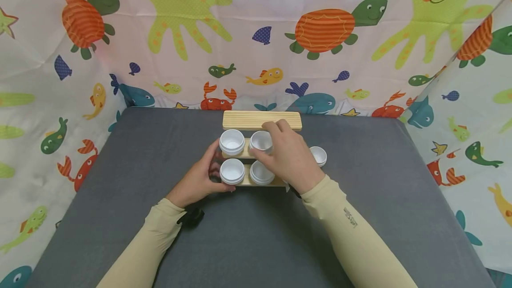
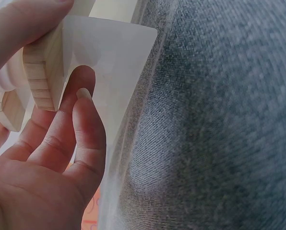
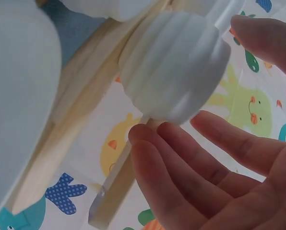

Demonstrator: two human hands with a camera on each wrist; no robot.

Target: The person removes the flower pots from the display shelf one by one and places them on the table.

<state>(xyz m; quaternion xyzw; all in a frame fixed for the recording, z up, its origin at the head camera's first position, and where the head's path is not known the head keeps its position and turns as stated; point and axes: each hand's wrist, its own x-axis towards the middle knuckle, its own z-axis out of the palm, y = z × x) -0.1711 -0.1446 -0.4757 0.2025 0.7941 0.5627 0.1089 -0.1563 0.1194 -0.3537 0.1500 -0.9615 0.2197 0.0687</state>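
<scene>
The left hand (image 1: pixel 200 177) grips the stand (image 1: pixel 246 120) and should steady it while the right hand (image 1: pixel 292 157), its grip uncertain, gently levels the far cup (image 1: pixel 260 141) at its fingers.

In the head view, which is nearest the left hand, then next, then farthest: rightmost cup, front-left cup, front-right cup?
1. Front-left cup, just beside the left hand.
2. Front-right cup, next along the front row.
3. Rightmost cup, apart at far right.
</scene>
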